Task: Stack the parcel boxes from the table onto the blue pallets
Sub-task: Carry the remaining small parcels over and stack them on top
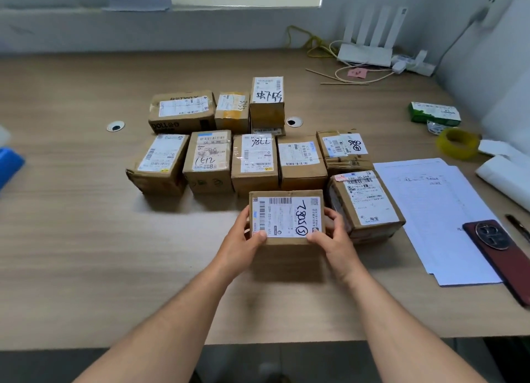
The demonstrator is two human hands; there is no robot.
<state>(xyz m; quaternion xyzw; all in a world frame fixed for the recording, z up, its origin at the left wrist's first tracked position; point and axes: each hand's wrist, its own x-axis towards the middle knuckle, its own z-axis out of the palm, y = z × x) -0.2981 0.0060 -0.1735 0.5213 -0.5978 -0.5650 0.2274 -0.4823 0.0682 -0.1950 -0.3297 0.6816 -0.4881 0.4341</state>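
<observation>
Several brown parcel boxes with white shipping labels stand grouped on the wooden table [86,239]. The nearest box [286,217], marked 7805, sits in front of the group. My left hand [243,242] grips its left side with the thumb on the label's corner. My right hand [329,236] grips its right side the same way. Behind it a row of boxes runs from one marked 1512 [208,160] to one marked 7786 [255,160]. A taller box [267,101] stands at the back. A blue edge, perhaps a pallet [8,164], shows at the far left.
Sheets of paper [436,210] and a dark red phone [502,256] lie to the right. A yellow tape roll [457,143], a green packet [434,113] and a white router [365,53] with cables sit at the back right. Two cable holes [115,126] pierce the table.
</observation>
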